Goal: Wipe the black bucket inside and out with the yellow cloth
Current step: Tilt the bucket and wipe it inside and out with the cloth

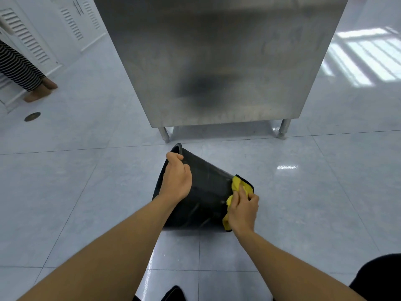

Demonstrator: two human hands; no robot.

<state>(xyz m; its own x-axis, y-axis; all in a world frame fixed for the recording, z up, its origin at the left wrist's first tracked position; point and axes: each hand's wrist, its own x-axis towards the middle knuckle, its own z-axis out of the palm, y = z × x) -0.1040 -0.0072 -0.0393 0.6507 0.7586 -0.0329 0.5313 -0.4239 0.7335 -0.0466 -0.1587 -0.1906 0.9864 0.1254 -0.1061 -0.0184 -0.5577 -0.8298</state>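
Observation:
The black bucket (206,192) lies tipped on its side on the tiled floor, its mouth facing left and its base to the right. My left hand (176,175) grips the rim at the mouth. My right hand (243,210) presses the yellow cloth (236,186) against the bucket's base end. Part of the cloth is hidden under my fingers. The inside of the bucket is out of sight.
A stainless steel cabinet (217,61) on short legs stands just beyond the bucket. A person in striped trousers (19,68) stands at the far left by white louvred doors. A round floor drain (32,116) sits at the left. My dark-clothed knees show at the bottom edge.

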